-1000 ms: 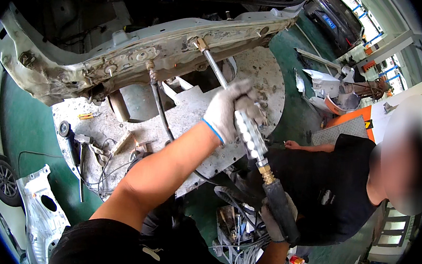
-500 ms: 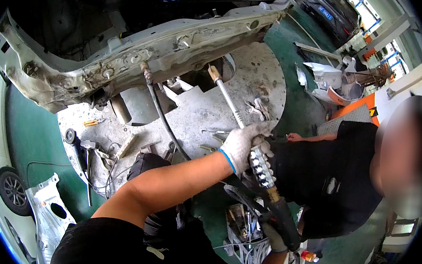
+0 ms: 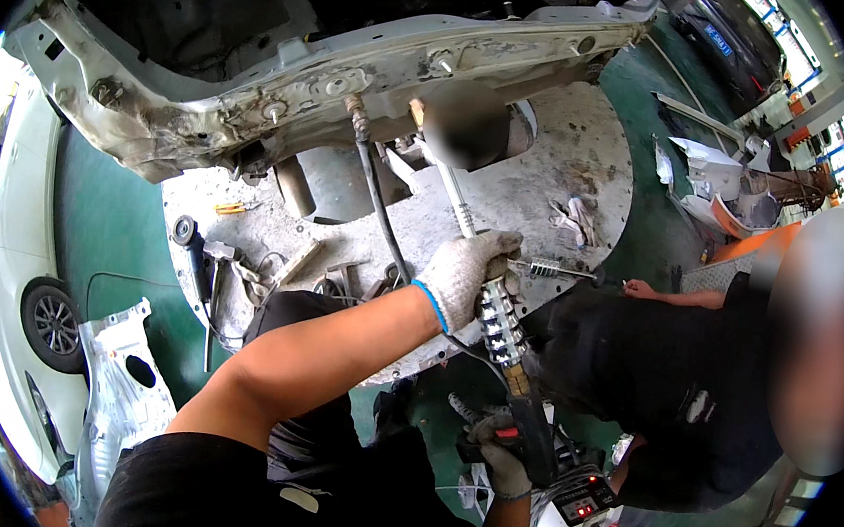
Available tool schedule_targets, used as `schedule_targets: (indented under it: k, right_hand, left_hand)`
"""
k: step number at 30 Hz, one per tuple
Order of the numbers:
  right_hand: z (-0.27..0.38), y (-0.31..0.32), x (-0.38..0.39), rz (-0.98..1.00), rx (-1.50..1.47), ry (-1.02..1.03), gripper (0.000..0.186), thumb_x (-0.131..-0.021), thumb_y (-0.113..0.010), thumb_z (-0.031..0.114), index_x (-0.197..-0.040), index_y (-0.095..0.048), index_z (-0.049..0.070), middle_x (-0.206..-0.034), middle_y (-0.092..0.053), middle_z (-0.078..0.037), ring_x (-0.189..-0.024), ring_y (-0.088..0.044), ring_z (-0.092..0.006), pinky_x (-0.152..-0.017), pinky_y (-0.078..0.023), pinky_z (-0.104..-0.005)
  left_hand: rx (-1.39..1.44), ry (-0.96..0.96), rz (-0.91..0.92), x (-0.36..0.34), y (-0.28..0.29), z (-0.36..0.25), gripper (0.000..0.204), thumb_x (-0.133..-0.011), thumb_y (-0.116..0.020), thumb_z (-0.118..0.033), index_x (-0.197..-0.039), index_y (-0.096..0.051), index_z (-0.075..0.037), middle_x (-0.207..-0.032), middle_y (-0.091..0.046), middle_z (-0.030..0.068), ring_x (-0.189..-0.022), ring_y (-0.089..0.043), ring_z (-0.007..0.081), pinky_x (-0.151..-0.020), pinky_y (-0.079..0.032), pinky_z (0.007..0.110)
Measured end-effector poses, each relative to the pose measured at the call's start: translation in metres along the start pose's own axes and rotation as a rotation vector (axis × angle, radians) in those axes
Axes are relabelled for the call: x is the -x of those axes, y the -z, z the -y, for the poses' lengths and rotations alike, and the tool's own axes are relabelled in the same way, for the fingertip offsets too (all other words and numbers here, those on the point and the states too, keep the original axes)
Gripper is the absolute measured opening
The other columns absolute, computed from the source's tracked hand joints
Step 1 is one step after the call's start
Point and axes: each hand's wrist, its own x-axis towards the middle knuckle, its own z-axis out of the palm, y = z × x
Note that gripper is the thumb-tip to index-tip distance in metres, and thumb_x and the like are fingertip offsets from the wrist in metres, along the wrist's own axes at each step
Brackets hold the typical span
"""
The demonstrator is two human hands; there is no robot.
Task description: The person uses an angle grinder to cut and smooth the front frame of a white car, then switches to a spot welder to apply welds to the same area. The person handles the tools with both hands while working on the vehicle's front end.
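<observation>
We see bare platform (image 3: 557, 155) right of the tool (image 3: 503, 333). Long axis points up-left, toward panel (image 3: 409, 70) edge; left hand (image 3: 463, 279), right hand (image 3: 505, 465): fingers gripping it.

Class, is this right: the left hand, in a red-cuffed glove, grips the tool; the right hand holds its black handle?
No: the head view shows a blue cuff, not red. The left hand grips the tool; the right hand, its black handle.
</observation>
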Motion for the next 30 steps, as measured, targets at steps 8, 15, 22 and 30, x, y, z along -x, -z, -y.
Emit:
schedule_targets:
  k: [8,15,22,30]
  right_hand:
    - [0.042,-0.030,-0.026,0.089,0.028,0.003,0.034,-0.082,-0.083,0.012,-0.110,-0.065,0.005,-0.104,-0.067,-0.008,-0.097,-0.066,-0.0231,-0.102,-0.054,-0.0506]
    - [0.064,-0.047,-0.030,0.017,0.111,-0.014,0.027,-0.083,-0.085,0.017,-0.102,-0.068,0.006,-0.100,-0.069,-0.009,-0.098,-0.066,-0.0224,-0.099,-0.054,-0.0465]
    - [0.083,-0.054,-0.033,0.101,0.229,-0.010,0.037,-0.084,-0.084,0.029,-0.108,-0.068,0.006,-0.106,-0.068,-0.009,-0.105,-0.064,-0.0228,-0.106,-0.047,-0.0445]
    - [0.092,-0.091,-0.034,0.013,-0.051,-0.028,0.033,-0.081,-0.079,0.009,-0.109,-0.062,0.006,-0.090,-0.061,-0.007,-0.087,-0.063,-0.0249,-0.092,-0.054,-0.0460]
  left_hand:
    - [0.028,-0.144,0.045,0.032,0.008,-0.033,0.038,-0.108,-0.054,-0.023,-0.136,-0.059,0.002,-0.119,-0.065,0.0125,-0.092,-0.071,0.0277,-0.072,-0.061,0.045]
    - [0.101,-0.076,0.095,0.040,0.015,-0.050,0.025,-0.105,-0.063,-0.026,-0.112,-0.062,-0.003,-0.096,-0.065,0.0091,-0.070,-0.065,0.0252,-0.065,-0.059,0.043]
    - [0.121,-0.133,0.094,0.039,0.012,-0.052,0.023,-0.102,-0.068,-0.025,-0.105,-0.061,-0.004,-0.087,-0.062,0.0083,-0.065,-0.064,0.0251,-0.061,-0.057,0.043]
    - [0.191,-0.183,0.108,0.034,0.014,-0.047,0.038,-0.107,-0.060,-0.039,-0.093,-0.063,-0.004,-0.064,-0.055,0.0072,-0.054,-0.061,0.0249,-0.054,-0.055,0.040]
